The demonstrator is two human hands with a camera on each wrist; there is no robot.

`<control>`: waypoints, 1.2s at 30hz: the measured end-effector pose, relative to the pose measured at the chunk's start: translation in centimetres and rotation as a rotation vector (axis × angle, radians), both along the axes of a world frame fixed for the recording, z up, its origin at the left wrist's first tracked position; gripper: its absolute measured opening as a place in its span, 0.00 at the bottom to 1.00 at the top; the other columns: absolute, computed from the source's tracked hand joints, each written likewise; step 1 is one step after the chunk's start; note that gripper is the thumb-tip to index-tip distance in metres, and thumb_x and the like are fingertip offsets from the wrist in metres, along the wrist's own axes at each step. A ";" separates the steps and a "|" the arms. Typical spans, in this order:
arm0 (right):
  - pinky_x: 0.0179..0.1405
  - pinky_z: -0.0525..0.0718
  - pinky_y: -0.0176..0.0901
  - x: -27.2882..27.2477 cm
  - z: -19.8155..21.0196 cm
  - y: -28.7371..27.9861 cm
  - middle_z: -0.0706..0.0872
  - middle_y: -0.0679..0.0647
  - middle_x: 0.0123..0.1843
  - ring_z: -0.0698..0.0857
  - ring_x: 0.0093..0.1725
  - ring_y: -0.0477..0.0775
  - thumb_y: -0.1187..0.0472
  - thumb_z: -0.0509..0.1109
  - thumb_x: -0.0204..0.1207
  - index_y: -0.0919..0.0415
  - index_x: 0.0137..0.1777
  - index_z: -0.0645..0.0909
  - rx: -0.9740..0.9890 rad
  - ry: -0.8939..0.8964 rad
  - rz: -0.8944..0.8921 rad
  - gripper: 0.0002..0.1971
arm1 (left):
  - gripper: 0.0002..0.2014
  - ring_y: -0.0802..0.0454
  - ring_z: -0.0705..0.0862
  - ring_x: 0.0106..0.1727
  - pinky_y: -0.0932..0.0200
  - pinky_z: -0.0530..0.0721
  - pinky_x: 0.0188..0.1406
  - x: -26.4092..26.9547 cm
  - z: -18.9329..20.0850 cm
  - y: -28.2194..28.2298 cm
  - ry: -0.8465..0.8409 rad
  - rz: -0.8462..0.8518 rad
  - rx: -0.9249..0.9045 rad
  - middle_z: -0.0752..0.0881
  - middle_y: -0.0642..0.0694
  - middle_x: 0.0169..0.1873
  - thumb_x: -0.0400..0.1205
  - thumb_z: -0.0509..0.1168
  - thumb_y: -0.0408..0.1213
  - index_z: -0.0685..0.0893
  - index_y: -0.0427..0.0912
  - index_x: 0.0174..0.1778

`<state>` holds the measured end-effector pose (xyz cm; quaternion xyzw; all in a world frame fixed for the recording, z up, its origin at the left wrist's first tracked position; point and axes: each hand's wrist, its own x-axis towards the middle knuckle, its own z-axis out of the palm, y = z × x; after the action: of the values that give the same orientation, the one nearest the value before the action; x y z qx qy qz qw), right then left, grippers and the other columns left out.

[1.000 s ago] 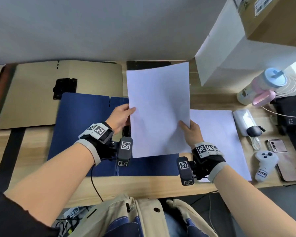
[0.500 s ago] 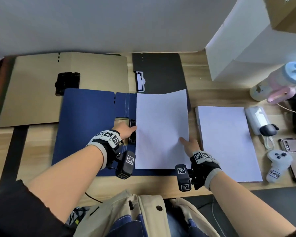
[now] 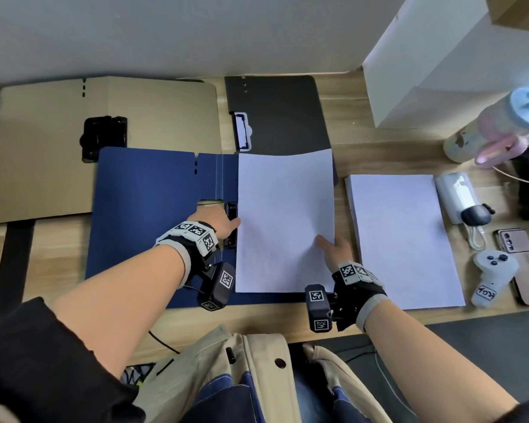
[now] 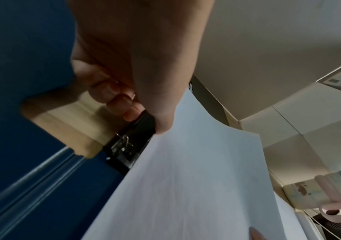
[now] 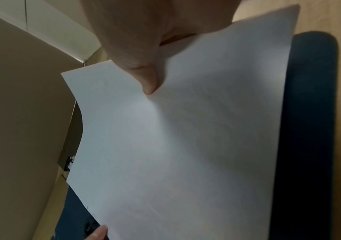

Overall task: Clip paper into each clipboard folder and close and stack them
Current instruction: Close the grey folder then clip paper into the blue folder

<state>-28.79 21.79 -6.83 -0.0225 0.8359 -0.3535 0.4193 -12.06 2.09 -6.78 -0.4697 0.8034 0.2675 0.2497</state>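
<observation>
The left hand (image 3: 219, 225) pressed the clip (image 3: 231, 225) (presumably to open it), while the right hand (image 3: 333, 248) pinched the paper (image 3: 284, 221), feeding it clipward.

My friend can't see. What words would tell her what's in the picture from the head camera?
Two hands lower a white sheet of paper onto an open blue clipboard folder on a wooden desk. The left hand is at the folder's black clip; the right hand pinches the sheet's right edge. A paper stack lies to the right.

Lying on the tabletop (image 3: 342, 123): three clipboard folders — tan (image 3: 153, 117), black (image 3: 284, 114), blue (image 3: 147, 209); one loose sheet (image 3: 284, 221); one paper stack (image 3: 400, 239).
</observation>
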 end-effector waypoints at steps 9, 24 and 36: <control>0.56 0.75 0.45 -0.2 -0.5 0.6 0.83 0.57 0.55 0.79 0.53 0.55 0.63 0.62 0.80 0.68 0.68 0.77 -0.020 0.010 0.003 0.18 | 0.22 0.52 0.62 0.22 0.61 0.60 0.21 0.3 -0.1 -0.9 0.118 -0.119 0.078 0.65 0.48 0.20 0.81 0.55 0.45 0.62 0.42 0.21; 0.57 0.74 0.38 2.8 -0.1 -0.9 0.83 0.55 0.65 0.81 0.65 0.58 0.64 0.56 0.81 0.58 0.73 0.73 0.000 0.113 0.077 0.21 | 0.22 0.52 0.57 0.23 0.59 0.55 0.25 1.1 0.0 -2.2 0.102 -0.173 0.223 0.61 0.47 0.20 0.82 0.54 0.39 0.58 0.43 0.21; 0.56 0.75 0.40 2.7 -0.6 -1.2 0.84 0.58 0.65 0.81 0.57 0.54 0.64 0.57 0.81 0.60 0.72 0.75 -0.027 0.126 0.021 0.20 | 0.23 0.52 0.60 0.23 0.59 0.58 0.26 0.9 0.5 -1.9 0.103 -0.167 0.208 0.64 0.47 0.20 0.83 0.53 0.39 0.60 0.42 0.20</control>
<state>-26.10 20.55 -7.48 -0.0592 0.8554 -0.3583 0.3693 -11.16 0.15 -6.32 -0.3586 0.8193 0.3514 0.2770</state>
